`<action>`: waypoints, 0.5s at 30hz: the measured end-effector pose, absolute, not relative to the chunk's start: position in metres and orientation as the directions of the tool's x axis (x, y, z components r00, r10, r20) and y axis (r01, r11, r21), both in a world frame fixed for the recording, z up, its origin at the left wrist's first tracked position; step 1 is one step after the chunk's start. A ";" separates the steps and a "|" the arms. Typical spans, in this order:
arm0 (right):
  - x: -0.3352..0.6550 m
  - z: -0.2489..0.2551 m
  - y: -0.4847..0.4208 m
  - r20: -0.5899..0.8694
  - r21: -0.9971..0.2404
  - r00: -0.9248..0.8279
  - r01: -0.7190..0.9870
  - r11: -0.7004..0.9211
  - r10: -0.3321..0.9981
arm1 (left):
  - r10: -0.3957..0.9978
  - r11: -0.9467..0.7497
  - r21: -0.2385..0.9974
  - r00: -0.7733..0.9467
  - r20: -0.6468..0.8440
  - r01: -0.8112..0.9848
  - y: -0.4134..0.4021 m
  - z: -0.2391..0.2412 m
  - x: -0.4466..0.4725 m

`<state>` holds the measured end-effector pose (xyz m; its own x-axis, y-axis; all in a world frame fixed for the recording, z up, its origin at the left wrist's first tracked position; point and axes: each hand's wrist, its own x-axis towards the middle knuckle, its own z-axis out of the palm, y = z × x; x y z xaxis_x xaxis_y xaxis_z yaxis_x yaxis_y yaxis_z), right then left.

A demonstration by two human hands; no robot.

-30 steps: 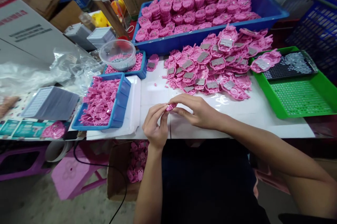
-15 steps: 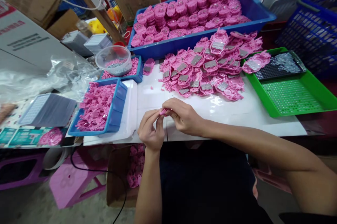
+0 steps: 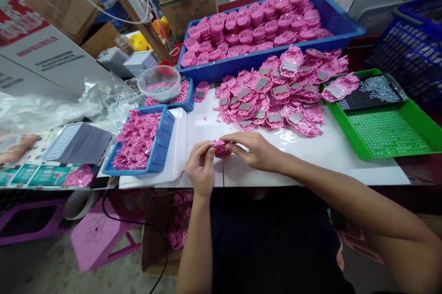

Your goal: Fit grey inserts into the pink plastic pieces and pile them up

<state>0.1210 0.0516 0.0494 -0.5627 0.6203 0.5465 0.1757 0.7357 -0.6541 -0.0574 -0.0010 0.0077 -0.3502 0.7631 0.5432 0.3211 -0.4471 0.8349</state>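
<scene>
Between my two hands, a small pink plastic part point(image 3: 221, 148) is held just above the white table top point(image 3: 297, 156). My left hand point(image 3: 202, 165) pinches its left end between thumb and fingers. On the other side, my right hand point(image 3: 251, 149) grips it with the thumb below and the fingers along the top. The part shows a ridged upper edge and a darker pink lower face; fingertips cover its ends. Beyond my hands lies a heap of pink plastic casings point(image 3: 276, 91) with grey metal plates on them.
At left, a blue bin point(image 3: 169, 140) holds small pink pieces. Behind it stand a smaller blue bin point(image 3: 188, 103) and a clear tub point(image 3: 159, 83). A large blue tray point(image 3: 341, 31) of stacked pink casings spans the back. A green tray point(image 3: 390, 133) is at right.
My hands have drawn slightly apart and turned the pink part, so more of it shows between them. The right fingers have straightened. The whole view has shifted a little.
</scene>
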 end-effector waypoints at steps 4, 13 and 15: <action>0.120 0.044 0.053 0.496 -0.580 -0.624 0.280 0.765 0.604 | 0.860 -0.257 0.960 -0.426 0.280 0.112 0.006 0.003 -0.059; 0.113 0.056 0.092 0.391 -0.566 -0.520 0.514 0.644 0.759 | 0.923 -0.181 0.979 -0.359 0.138 -0.089 0.016 0.000 -0.054; 0.111 0.069 0.113 0.302 -0.476 -0.515 0.648 0.595 0.802 | 0.924 -0.178 0.980 -0.357 0.136 -0.085 0.017 0.000 -0.053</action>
